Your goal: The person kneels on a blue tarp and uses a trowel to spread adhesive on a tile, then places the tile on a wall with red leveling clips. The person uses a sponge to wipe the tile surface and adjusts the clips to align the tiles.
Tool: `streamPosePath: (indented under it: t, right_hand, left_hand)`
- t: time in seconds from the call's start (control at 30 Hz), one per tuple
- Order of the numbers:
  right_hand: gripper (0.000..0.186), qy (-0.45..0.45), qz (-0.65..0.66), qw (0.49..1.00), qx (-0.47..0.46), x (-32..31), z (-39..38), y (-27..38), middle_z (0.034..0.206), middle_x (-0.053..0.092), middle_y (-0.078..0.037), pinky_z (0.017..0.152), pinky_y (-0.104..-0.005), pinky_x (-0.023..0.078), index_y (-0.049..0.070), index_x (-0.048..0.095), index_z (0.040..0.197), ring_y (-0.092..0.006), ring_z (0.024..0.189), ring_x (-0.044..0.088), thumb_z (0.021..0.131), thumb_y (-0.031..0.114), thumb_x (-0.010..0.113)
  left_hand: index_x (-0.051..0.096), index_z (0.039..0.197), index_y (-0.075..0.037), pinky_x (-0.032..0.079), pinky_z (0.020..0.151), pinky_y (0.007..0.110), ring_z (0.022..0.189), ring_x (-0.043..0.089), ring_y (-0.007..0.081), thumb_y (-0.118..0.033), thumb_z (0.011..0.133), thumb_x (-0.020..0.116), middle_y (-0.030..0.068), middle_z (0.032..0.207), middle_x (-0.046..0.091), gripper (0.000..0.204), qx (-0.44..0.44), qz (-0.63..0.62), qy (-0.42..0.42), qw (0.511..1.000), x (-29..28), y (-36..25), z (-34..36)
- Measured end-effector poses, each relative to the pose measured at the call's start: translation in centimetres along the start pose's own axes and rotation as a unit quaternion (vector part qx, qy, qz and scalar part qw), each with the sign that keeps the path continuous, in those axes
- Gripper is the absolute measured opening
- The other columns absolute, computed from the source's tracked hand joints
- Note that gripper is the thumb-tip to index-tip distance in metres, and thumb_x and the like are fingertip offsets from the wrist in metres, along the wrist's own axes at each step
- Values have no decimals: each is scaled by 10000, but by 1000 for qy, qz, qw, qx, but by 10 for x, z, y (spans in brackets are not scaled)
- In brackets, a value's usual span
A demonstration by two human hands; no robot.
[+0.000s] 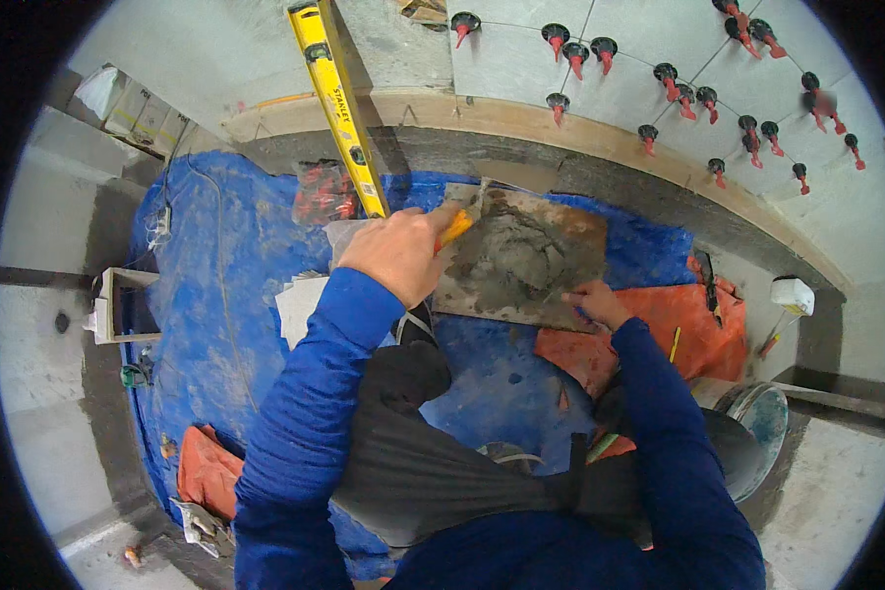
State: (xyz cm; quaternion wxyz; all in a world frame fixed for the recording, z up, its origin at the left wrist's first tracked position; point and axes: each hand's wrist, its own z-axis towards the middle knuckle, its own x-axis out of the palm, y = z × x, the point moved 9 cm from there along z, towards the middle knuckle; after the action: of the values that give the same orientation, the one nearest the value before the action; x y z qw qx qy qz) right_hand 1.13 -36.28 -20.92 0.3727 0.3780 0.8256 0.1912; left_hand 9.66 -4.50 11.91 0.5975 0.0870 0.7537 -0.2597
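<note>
My left hand (395,254) is closed around the yellow-orange handle of a putty knife (455,228). Its blade points at the far left corner of a flat board (459,293). Wet grey mortar (526,254) is heaped in the middle of that board. At the board's near right edge is my right hand (601,303), its fingers curled together beside the mortar; what they grip, if anything, is too small to make out. Just beyond my left hand, a yellow spirit level (338,113) leans against the wall, its lower end close to my knuckles.
Blue sheeting (211,295) covers the floor, with orange sheeting (674,329) at right. A bucket (760,442) stands beside my right arm. Red-handled tile levelling clips (577,59) stick out of the tiled wall. A bag of red pieces (324,194) lies near the level.
</note>
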Motion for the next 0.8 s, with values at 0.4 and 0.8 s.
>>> streamPosePath:
  t: [0.4, 0.8]
  right_hand:
    - [324, -52, 362, 930, -45, -37, -111, 73, 706, 576, 2, 476, -288, 425, 51, 691, 1035, -122, 572, 546, 1000, 366, 627]
    - [415, -142, -64, 973, -171, -30, -184, 90, 1026, 686, -299, 860, -558, 485, -14, 666, 1095, -493, 1019, 632, 972, 375, 590]
  left_hand:
    - [652, 1280, -152, 568, 807, 518, 936, 707, 411, -110, 829, 617, 229, 959, 724, 454, -18, 148, 139, 979, 91, 36, 19]
    - [560, 1436, -239, 558, 892, 507, 1010, 698, 398, -100, 862, 589, 236, 1066, 708, 591, -44, 13, -10, 999, 81, 20, 12]
